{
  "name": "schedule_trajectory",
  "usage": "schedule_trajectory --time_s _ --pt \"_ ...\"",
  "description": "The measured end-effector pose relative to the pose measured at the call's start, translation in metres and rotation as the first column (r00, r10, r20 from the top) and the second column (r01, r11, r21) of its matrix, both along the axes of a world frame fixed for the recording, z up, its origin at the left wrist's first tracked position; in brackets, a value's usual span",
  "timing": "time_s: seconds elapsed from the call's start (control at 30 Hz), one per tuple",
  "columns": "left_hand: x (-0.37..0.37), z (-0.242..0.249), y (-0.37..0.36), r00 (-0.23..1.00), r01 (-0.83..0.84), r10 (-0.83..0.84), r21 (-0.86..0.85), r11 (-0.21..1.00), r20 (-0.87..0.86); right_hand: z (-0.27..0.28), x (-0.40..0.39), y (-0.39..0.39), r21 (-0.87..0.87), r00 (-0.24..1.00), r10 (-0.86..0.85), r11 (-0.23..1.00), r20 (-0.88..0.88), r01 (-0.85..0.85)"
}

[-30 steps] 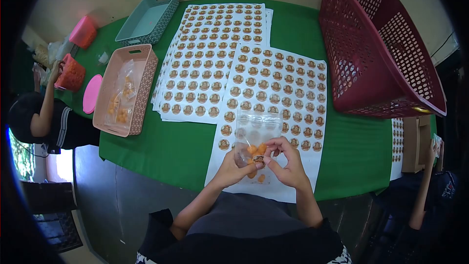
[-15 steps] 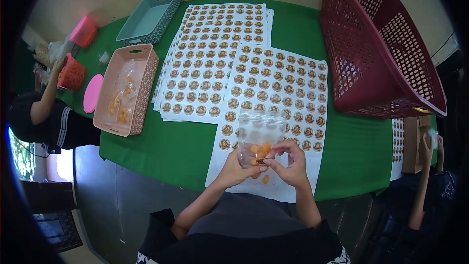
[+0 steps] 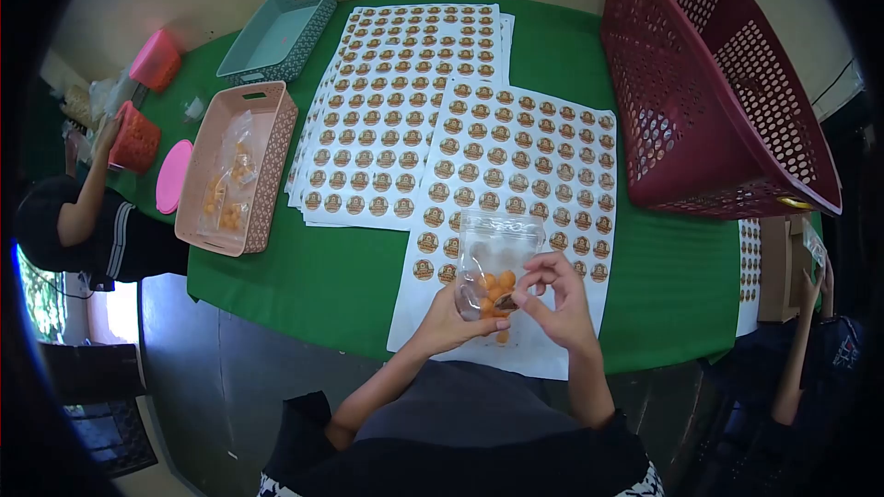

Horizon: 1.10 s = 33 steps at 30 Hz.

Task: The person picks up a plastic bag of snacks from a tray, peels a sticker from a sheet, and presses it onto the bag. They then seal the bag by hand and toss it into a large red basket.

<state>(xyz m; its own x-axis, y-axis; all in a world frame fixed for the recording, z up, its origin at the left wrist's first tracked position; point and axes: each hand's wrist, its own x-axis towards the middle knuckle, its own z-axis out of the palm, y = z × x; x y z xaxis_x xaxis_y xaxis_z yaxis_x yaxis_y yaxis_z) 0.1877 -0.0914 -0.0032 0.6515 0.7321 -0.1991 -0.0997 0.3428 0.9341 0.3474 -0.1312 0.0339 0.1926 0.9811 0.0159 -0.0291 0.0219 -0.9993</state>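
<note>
A clear zip bag with several round orange snacks in its lower part is in my left hand, whose fingers and thumb grip its left side and bottom. My right hand pinches a small brown round sticker between thumb and fingers, against or just over the bag's front. Beneath the bag lies a white sheet printed with rows of round brown stickers. Behind it to the left is a stack of similar sheets.
On the left stand a pink basket with filled bags and a green tray. A large maroon basket stands at the right. One person works at far left, another at far right, near a cardboard box.
The bag has shifted slightly right. My right hand has moved a little right, and the sticker is turned so more of its face shows. The far-right person's hands have shifted.
</note>
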Motion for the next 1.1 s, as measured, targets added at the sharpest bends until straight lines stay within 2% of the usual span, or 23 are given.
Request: schedule_trajectory --time_s 0.03,0.1,0.17,0.33,0.4,0.47,0.5,0.57,0.6,0.63,0.67,0.7,0.77,0.8,0.87,0.97,1.1 --pt "0.0 0.0 0.0 1.0 0.0 0.0 -0.002 1.0 0.002 0.0 -0.003 0.0 -0.063 0.997 0.069 0.996 0.037 -0.067" --pt "-0.003 0.003 0.002 0.998 0.022 -0.024 -0.031 0.999 -0.058 0.0 -0.006 0.001 -0.063 0.995 0.07 0.996 0.078 -0.065" --pt "-0.003 0.01 0.002 0.999 0.011 -0.011 -0.006 1.0 -0.046 -0.002 -0.008 0.002 -0.035 0.995 0.012 0.999 0.103 -0.008" --pt "-0.004 0.011 0.002 1.0 0.001 0.0 0.087 0.996 -0.012 -0.004 -0.008 0.002 0.024 0.974 0.006 1.0 0.226 -0.011" --pt "-0.004 0.014 0.003 0.998 0.028 -0.035 -0.119 0.992 -0.058 -0.003 -0.006 0.001 0.04 0.963 0.018 0.999 0.267 -0.03" --pt "-0.003 0.007 0.001 1.0 -0.006 0.004 -0.067 0.998 -0.024 -0.003 -0.004 0.0 0.095 0.89 0.075 0.987 0.45 -0.132" --pt "-0.002 0.005 0.0 0.999 -0.038 0.038 -0.017 0.999 0.011 -0.003 -0.006 0.001 0.096 0.89 0.075 0.987 0.451 -0.132" --pt "-0.003 0.005 0.001 0.999 -0.037 0.038 0.015 0.999 -0.035 -0.007 -0.013 0.004 0.252 0.784 -0.199 0.966 0.588 0.057" --pt "-0.004 0.006 0.002 0.996 -0.036 0.039 0.045 0.998 -0.082 -0.011 -0.013 0.004 0.253 0.783 -0.201 0.966 0.588 0.057" --pt "-0.005 0.009 0.003 0.996 -0.034 0.038 0.046 0.998 -0.082 -0.018 -0.013 0.004 0.126 0.945 -0.134 0.987 0.299 0.101" --pt "-0.007 0.014 0.004 0.996 0.016 -0.008 0.082 0.996 -0.089 -0.022 -0.013 0.003 -0.009 0.995 -0.096 0.995 -0.033 0.096" --pt "-0.008 0.017 0.004 0.994 0.065 -0.053 0.118 0.991 -0.099 -0.022 -0.014 0.001 -0.007 0.995 -0.096 0.995 -0.035 0.096" --pt "-0.006 0.017 0.005 0.99 0.058 -0.035 0.166 0.984 -0.138 -0.022 -0.019 -0.003 -0.114 0.908 0.027 0.99 -0.419 -0.083" --pt "-0.008 0.017 0.005 0.984 0.045 -0.006 0.215 0.976 -0.178 -0.024 -0.022 -0.001 -0.103 0.902 0.047 0.99 -0.429 -0.101" --pt "-0.004 0.012 0.004 0.989 0.026 0.002 0.186 0.982 -0.147 -0.027 -0.019 -0.003 -0.229 0.902 0.074 0.955 -0.425 -0.187" --pt "-0.002 0.009 0.001 0.995 0.011 0.0 0.119 0.993 -0.096 -0.025 -0.023 -0.003 -0.213 0.948 0.03 0.972 -0.317 -0.102" --pt "0.0 0.011 0.002 0.997 0.023 -0.023 0.004 1.0 -0.074 -0.026 -0.016 -0.002 -0.187 0.928 0.077 0.97 -0.364 -0.154"
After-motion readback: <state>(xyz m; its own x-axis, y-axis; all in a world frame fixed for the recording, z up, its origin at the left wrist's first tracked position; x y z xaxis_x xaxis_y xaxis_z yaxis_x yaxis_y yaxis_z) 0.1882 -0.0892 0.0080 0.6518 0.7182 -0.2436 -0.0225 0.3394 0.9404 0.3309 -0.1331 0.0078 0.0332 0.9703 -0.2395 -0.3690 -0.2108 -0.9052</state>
